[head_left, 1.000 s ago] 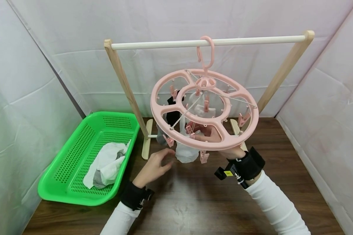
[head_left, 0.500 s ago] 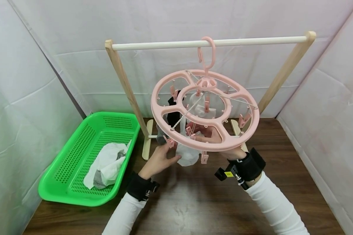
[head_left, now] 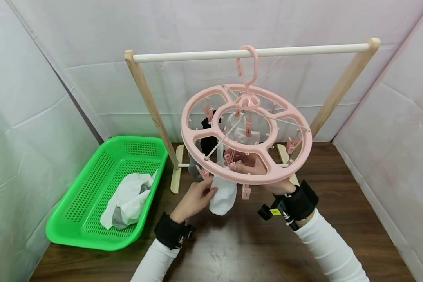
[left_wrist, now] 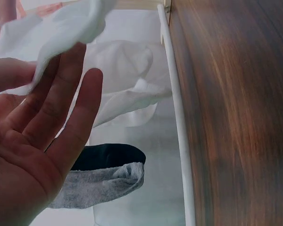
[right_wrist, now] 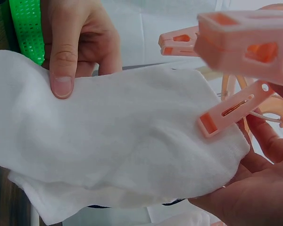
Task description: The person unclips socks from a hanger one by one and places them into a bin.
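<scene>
A white sock hangs under the front of the round pink clip hanger. My left hand pinches its edge between thumb and fingers, the thumb on the near face. At the cuff end my right hand holds the sock, partly hidden by the hanger's ring. A pink clothespin overlaps the cuff there, its tip on the fabric. Behind the left hand, in the left wrist view, hang other white socks, a black sock and a grey sock.
The hanger hooks over a white rod on wooden posts. More pink clothespins dangle from the ring. At left, a green basket holds white-and-grey cloth items. Underneath is a dark wooden table.
My left hand has moved right to the white sock and now pinches its edge. The sock's lower end hangs further down. My right hand stays at the cuff.
</scene>
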### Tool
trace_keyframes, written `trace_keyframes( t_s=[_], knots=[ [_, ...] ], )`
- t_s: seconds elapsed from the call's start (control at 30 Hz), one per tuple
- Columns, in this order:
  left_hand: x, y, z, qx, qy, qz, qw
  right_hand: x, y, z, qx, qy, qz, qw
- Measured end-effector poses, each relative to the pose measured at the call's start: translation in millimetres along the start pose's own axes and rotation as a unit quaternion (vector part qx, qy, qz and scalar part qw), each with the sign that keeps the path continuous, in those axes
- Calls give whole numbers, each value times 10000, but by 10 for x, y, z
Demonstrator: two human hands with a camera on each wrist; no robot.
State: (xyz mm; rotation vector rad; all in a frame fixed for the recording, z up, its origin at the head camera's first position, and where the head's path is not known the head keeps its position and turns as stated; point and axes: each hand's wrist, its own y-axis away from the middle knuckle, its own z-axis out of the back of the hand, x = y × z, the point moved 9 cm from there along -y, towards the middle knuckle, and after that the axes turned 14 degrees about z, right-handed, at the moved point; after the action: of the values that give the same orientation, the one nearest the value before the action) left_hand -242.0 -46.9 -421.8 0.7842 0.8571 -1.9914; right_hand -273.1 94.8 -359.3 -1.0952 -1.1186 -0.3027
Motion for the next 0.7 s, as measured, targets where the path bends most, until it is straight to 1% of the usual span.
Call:
trace_keyframes(
  t_s=[0.07, 0.13, 0.17, 0.23, 0.37, 0.43, 0.5, 0.57, 0.63, 0.7],
  knots=[
    [-8, 17, -12, 1, -39, -2, 10000, 222, -27, -123, -98, 173, -170, 9997],
    [-16, 33, -20, 2, -61, 22, 10000, 323, -28, -180, -173, 152, -279, 9993],
    [-18, 39, -21, -7, -63, 47, 10000, 352, -24, -196, -198, 36, -290, 9994],
    [-20, 48, -26, -35, -62, 80, 9999, 381, -19, -215, -227, -114, -301, 9992],
    [-14, 58, -45, -70, -63, 146, 9998, 357, -12, -209, -189, -310, -159, 9992],
    [-9, 62, -58, -57, -57, 169, 9998, 354, -14, -204, -172, -406, -54, 9990],
    [-1, 66, -68, -54, -53, 202, 9998, 369, -17, -208, -146, -360, 28, 9992],
    [1, 73, -69, -51, -56, 244, 9997, 397, -17, -223, -55, -525, 227, 9983],
    [1, 79, -68, -79, -92, 236, 9996, 393, -6, -234, -46, -724, 157, 9972],
    [2, 86, -62, -113, -114, 231, 9996, 383, -7, -227, -120, -720, 113, 9973]
  ],
)
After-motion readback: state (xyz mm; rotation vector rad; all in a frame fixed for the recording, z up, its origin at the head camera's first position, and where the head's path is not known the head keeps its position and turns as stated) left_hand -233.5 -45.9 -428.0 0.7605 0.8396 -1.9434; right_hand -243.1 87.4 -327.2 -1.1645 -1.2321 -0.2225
